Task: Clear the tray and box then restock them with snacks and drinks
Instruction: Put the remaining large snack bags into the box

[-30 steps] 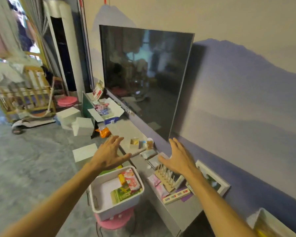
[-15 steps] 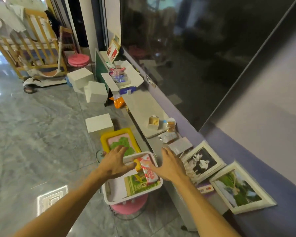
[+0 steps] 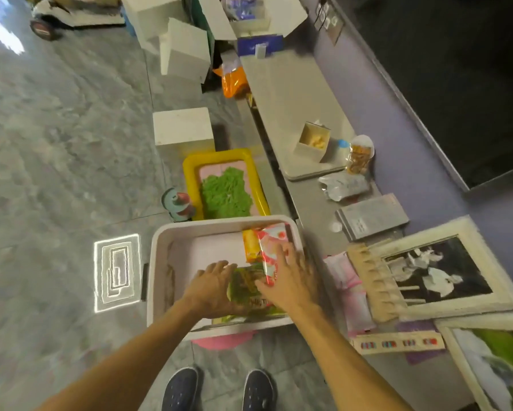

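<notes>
In the tray (image 3: 159, 250), the left grip (image 3: 210, 289) touches the green packet (image 3: 245, 282), hold unclear; the right grip (image 3: 291, 277) rests released on the red packet (image 3: 269, 244).

White tray (image 3: 160, 262) sat on a pink stool (image 3: 225, 341) right beside the table (image 3: 308, 203). Three snack packets lay flat on its table side: green packet (image 3: 246, 283) nearest, orange packet (image 3: 249, 247) and red-white packet (image 3: 271, 247) behind, overlapping.
</notes>
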Action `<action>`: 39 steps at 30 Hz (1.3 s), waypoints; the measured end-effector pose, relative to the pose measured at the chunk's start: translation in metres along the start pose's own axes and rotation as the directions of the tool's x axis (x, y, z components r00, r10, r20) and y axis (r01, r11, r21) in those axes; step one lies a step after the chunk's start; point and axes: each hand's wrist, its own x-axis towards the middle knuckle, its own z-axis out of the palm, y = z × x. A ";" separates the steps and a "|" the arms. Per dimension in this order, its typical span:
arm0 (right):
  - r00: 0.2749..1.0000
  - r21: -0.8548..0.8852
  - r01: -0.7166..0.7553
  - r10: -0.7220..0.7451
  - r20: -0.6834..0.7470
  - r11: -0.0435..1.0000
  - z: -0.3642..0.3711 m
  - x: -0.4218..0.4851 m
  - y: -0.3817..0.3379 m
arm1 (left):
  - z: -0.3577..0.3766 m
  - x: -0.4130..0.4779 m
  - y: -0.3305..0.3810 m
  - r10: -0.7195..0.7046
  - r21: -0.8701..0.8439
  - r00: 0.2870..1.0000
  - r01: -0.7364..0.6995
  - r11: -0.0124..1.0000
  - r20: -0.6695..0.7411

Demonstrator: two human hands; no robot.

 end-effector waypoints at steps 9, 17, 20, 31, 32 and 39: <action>0.987 -0.068 -0.054 0.043 -0.157 0.996 0.067 0.013 0.010 | 0.062 0.059 -0.012 0.107 0.092 0.994 -0.104 0.990 -0.026; 0.989 -0.005 -0.030 0.029 -0.143 1.000 0.063 0.014 0.017 | 0.063 0.083 -0.015 0.047 0.078 0.999 -0.049 0.996 0.018; 0.989 0.038 -0.005 0.010 -0.147 0.999 0.059 0.009 0.017 | 0.054 0.085 -0.021 0.050 0.068 0.998 -0.048 0.997 -0.037; 0.960 0.225 0.106 -0.041 -0.278 0.969 -0.018 -0.027 0.006 | -0.035 0.030 -0.023 -0.007 -0.086 0.996 0.000 0.996 -0.087; 0.956 0.229 0.106 -0.035 -0.293 0.968 -0.032 -0.032 0.006 | -0.048 0.018 -0.023 -0.012 -0.102 0.992 -0.001 0.995 -0.125; 0.892 0.406 0.173 0.032 -0.450 0.897 -0.159 -0.081 0.006 | -0.159 -0.081 0.001 -0.006 -0.256 0.947 -0.080 0.963 -0.320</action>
